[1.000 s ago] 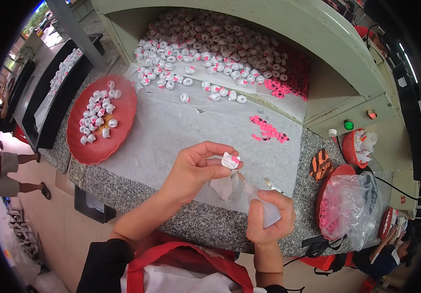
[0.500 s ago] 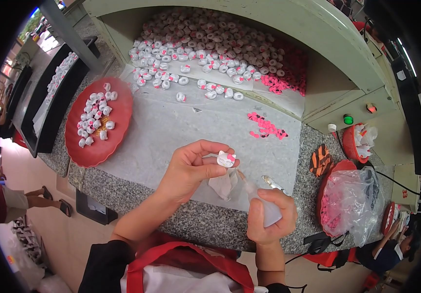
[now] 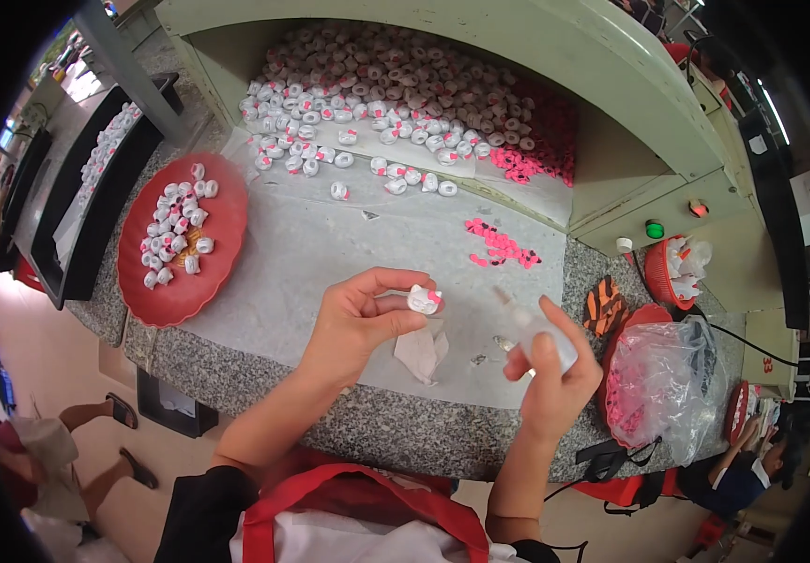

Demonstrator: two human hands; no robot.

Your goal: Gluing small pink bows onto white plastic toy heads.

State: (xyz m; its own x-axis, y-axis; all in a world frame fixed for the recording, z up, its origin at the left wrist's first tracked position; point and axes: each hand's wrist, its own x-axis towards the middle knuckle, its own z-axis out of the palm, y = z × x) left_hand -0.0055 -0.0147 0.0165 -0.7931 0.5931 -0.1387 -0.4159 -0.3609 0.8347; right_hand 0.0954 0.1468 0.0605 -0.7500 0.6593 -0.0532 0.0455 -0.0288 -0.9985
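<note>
Pinched between the thumb and fingers of my left hand [image 3: 360, 314] is a small white cat-head figurine [image 3: 423, 300] with a pink bow. My right hand [image 3: 560, 380] grips a translucent squeeze bottle [image 3: 555, 345], blurred by motion, its thin nozzle tilted up to the left and apart from the figurine. A crumpled white cloth [image 3: 421, 353] lies on the paper just below the figurine. Ahead of the bottle, small pink pieces [image 3: 502, 244] are spread on the paper. A shiny metal item [image 3: 503, 343], partly hidden by my right hand, lies beside it.
A red scalloped plate [image 3: 156, 305] with several white figurines stands at left. Many more fill the green shelf [image 3: 555, 28] at the back. To the right are an orange-and-black striped cloth [image 3: 606, 306], a plastic bag [image 3: 672, 366] over a red tray, and a red basket [image 3: 657, 272].
My right hand has moved right and slightly up, taking the bottle's nozzle away from the figurine. My left hand still holds the figurine. The view has shifted slightly.
</note>
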